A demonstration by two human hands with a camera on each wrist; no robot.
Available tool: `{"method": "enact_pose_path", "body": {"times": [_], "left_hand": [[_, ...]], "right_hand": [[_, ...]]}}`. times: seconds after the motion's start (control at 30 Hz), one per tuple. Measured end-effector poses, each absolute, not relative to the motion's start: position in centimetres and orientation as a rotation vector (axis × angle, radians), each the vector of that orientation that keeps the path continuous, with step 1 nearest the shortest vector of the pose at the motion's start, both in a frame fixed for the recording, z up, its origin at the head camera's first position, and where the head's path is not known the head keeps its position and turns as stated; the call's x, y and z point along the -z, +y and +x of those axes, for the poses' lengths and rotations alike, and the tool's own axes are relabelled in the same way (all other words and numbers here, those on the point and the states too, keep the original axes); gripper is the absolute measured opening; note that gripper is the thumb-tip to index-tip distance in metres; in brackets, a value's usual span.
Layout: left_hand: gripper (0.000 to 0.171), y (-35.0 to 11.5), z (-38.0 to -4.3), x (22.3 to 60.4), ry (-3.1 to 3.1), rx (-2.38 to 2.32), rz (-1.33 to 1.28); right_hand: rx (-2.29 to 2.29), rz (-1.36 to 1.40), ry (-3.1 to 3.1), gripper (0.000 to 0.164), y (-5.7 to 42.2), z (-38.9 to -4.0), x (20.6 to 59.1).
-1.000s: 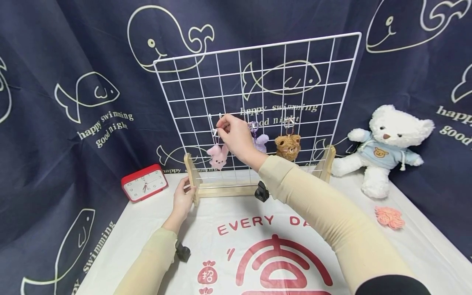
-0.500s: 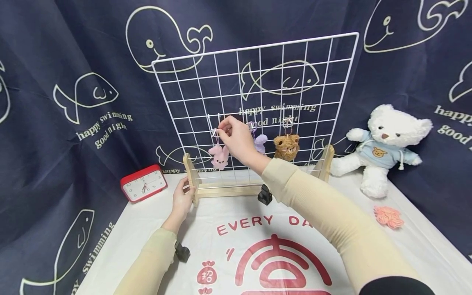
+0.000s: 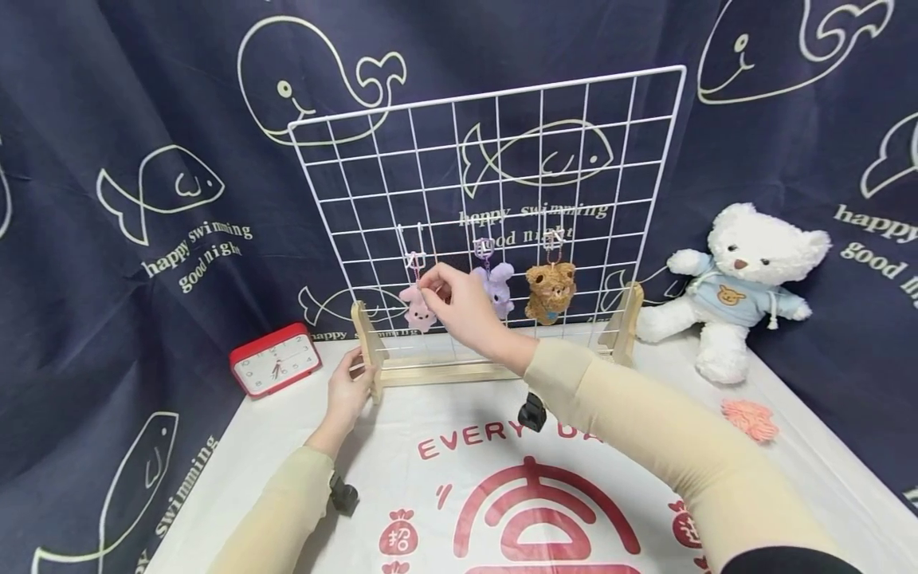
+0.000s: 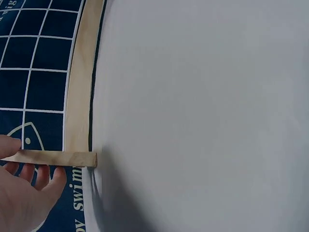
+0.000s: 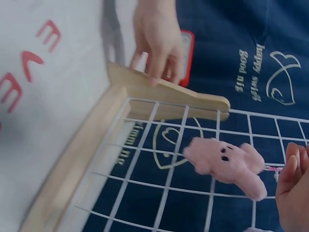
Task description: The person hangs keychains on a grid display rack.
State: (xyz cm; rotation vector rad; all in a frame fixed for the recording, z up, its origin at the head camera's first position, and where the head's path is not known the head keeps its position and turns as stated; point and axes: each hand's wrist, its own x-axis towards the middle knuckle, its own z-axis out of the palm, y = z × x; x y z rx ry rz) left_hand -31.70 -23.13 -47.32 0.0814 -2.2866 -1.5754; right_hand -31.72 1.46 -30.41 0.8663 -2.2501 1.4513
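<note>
A pink plush bunny keychain hangs by its chain from a white hook on the wire grid rack. My right hand is right beside it, loosely curled, its fingertips overlapping one bunny ear in the head view. In the right wrist view, a gap shows between the ears and the fingers. My left hand grips the rack's left wooden foot, thumb on one side and fingers on the other. A purple bunny keychain and a brown bear keychain hang farther right.
A red alarm clock stands left of the rack. On the right sit a white teddy bear in a blue hoodie and a coral-pink yarn-like bundle. A navy curtain hangs behind the white tablecloth.
My right hand has come off the hook and dropped lower, beside the pink bunny. The purple bunny shows more fully now. My left hand stays at the wooden foot.
</note>
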Motion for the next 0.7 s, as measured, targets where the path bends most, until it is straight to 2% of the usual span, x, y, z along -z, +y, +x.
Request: {"method": "enact_pose_path", "body": {"times": [0.3,0.7], "left_hand": [[0.044,-23.3,-30.7,46.9,-2.405,1.354,-0.004],[0.025,-22.5,-27.7,45.9,-2.398,1.203,-0.107]], "right_hand": [[-1.422,0.895,-2.278,0.006,3.4,-30.1,33.3],[-1.352,0.880,-2.380,0.006,5.3,-28.9,36.3]]}}
